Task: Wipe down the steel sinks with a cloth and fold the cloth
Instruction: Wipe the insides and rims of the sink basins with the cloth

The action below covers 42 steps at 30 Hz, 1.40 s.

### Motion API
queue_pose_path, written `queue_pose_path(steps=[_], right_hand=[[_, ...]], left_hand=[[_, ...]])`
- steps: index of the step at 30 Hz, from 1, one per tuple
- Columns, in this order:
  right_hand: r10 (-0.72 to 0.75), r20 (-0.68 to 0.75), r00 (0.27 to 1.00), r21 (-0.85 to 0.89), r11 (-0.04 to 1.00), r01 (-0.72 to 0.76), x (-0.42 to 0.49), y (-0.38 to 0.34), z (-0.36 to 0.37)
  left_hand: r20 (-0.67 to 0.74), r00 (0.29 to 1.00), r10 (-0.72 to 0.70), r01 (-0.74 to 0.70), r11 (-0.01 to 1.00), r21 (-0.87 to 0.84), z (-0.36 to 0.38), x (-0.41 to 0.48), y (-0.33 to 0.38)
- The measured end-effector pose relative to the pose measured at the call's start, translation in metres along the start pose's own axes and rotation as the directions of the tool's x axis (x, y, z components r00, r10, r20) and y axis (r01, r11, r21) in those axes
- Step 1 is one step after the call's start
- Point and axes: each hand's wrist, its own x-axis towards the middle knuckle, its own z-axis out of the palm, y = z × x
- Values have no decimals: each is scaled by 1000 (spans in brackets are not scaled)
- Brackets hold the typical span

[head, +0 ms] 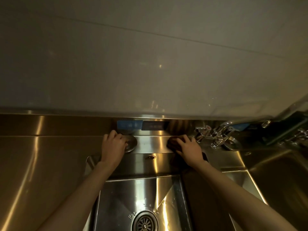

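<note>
While the right hand (190,146) bears down on the dark cloth (173,144) at the back edge of the counter (50,164), the left hand (114,144) braces on a round steel disc (131,145) just left of centre on that same back ledge. Right fingers are bent over the bunched cloth and press it onto the steel; a tail of it shows beside the wrist, towards the basin. Left fingers are curled down onto the disc's rim, holding it.

Below both forearms lies the sink (133,197), its drain (145,222) at the near edge, droplets around it. A second sink (275,172) sits at the counter's right end.

Now the danger spots. The faucet (216,135) stands just beside the right hand, and a stroke carried on to the right looks likely to knock a lever and send water over wiped steel. That loose tail could drag through the wet basin and leave streaks. And the disc: whether it is fixed I cannot tell, so weight on it might shift it and cost the left hand its brace.
</note>
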Motion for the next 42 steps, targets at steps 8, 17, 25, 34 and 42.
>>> queue_pose_path(steps=[8, 17, 25, 34, 42], right_hand=[[-33, -65, 997, 87, 996, 38, -5, 6, 6], [101, -156, 983, 93, 992, -87, -85, 80, 3], [318, -164, 934, 81, 948, -308, -41, 97, 26], [156, -113, 981, 101, 984, -145, -93, 104, 15], [-58, -213, 975, 28, 997, 66, -319, 95, 49]], left_hand=[[41, 986, -164, 163, 986, 43, 7, 0, 19], [-60, 990, 126, -131, 987, -89, 15, -9, 88], [251, 965, 71, -54, 996, -75, 50, -19, 153], [420, 907, 28, -68, 994, 80, 25, -34, 168], [240, 928, 283, -233, 948, -216, 12, -217, 229]])
